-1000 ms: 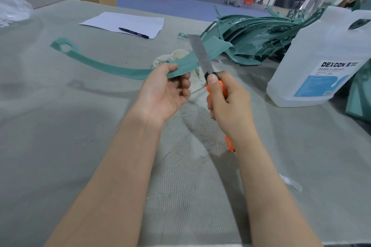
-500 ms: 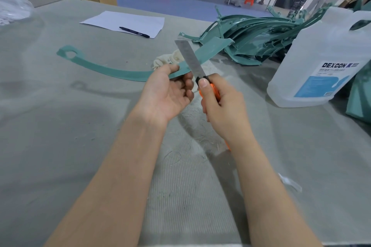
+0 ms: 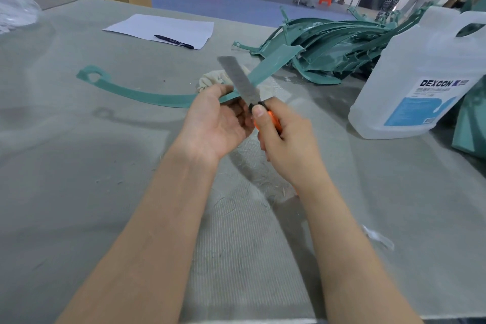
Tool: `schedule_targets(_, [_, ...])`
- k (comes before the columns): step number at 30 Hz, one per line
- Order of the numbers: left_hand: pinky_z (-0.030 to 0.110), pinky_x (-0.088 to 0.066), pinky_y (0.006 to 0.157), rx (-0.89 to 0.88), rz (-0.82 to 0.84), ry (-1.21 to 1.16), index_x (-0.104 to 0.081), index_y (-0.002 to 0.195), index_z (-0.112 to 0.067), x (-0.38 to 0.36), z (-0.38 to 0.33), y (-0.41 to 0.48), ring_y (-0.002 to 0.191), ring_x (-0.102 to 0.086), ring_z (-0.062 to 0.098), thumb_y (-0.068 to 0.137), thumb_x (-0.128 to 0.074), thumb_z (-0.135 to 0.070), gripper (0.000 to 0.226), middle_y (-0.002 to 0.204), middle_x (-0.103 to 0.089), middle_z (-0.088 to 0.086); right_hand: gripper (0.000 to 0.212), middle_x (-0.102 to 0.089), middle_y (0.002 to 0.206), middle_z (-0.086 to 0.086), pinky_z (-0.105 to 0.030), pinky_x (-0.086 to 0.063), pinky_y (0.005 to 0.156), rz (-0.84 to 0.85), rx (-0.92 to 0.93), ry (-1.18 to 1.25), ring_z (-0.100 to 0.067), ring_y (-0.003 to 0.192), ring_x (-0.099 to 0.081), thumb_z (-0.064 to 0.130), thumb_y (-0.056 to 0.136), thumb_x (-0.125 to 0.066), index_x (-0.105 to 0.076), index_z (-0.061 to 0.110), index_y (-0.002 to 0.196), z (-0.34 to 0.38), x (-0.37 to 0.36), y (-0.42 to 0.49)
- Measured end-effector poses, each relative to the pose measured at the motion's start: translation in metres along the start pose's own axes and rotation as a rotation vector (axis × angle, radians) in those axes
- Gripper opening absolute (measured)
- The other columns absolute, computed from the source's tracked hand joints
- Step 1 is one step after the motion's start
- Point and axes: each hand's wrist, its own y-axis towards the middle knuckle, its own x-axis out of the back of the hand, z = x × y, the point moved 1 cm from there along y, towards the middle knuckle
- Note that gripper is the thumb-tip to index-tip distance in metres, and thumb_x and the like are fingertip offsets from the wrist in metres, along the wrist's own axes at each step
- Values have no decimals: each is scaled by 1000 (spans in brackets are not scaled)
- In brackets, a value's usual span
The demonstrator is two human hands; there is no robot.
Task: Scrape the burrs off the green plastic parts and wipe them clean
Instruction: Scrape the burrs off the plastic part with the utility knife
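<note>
Left hand [image 3: 215, 123] pinches the curved green part [image 3: 147, 96] above the counter [image 3: 79, 179]; right hand [image 3: 286, 144] grips the orange knife [image 3: 242, 84], handle mostly hidden, blade crossing the part, contact unclear.

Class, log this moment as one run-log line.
left hand: holds green part | right hand: grips knife | blade on part edge | step: scraping

Blade [image 3: 238, 79] slid leftward along strip [image 3: 147, 96] (slightly).
</note>
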Motion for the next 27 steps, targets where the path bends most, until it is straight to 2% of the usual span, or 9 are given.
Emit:
schedule_targets(4, [23,-35,66,-5,-3,51,-59,92,-9,2,-3,0,60,-45,12,98,-39,-25,26,59,-56,0,20,-51,56,4,-46,-50,58,32,-24,0,-20,55,-53,34,101,-46,-54,24,86,0,-1,0])
schedule_targets(7, [22,-31,59,-12,-35,96,-56,92,-12,4,-3,0,59,-45,9,98,-37,-26,25,64,-55,-2,20,-51,57,-3,-48,-49,59,5,-53,65,-22,55,-50,35,100,-47,-53,33,81,0,3,0])
schedule_targets(10, [23,-31,60,-10,-61,79,-55,83,-13,5,-1,1,61,-46,9,98,-37,-26,27,63,-54,-3,20,-53,59,-5,-47,-49,59,-40,-57,72,-20,54,-49,37,100,-47,-53,31,81,0,3,0])
schedule_targets(14, [25,-36,65,9,-32,43,-57,82,-13,4,-1,0,69,-53,11,99,-37,-29,31,68,-62,-3,22,-51,56,5,-44,-49,58,-83,-92,74,-17,53,-49,39,99,-46,-51,34,78,-1,3,1])
schedule_targets(18, [30,-42,79,28,63,79,-61,90,-14,3,0,-1,89,-59,16,99,-34,-35,35,86,-70,-1,19,-59,64,-5,-44,-50,58,-144,-130,92,-23,55,-55,38,99,-48,-55,28,84,2,6,2])
schedule_targets(21, [30,-44,84,-34,97,209,-61,108,-17,0,3,0,89,-60,12,100,-36,-35,32,96,-73,-1,12,-68,71,-1,-28,-44,49,-284,-214,318,-12,46,-52,40,96,-55,-56,28,93,4,16,4])
schedule_targets(23, [29,-46,83,-117,80,347,-58,119,-20,-2,7,1,90,-63,10,100,-41,-35,29,105,-71,-1,24,-73,80,2,-22,-42,46,-336,-294,449,-11,43,-50,42,93,-61,-53,20,99,4,23,5])
schedule_targets(26, [31,-48,94,-274,149,652,-61,112,-28,-1,16,-1,106,-64,9,96,-56,-26,18,116,-68,-8,26,-70,79,-2,-20,-40,44,-356,-410,568,-11,43,-47,31,92,-65,-49,11,93,-1,30,6])
schedule_targets(27, [26,-48,95,-325,203,751,-62,109,-32,0,18,-2,108,-62,3,94,-60,-23,19,114,-68,-16,24,-63,77,-7,-20,-40,45,-361,-444,589,-12,44,-46,27,92,-66,-48,11,91,-3,31,6])
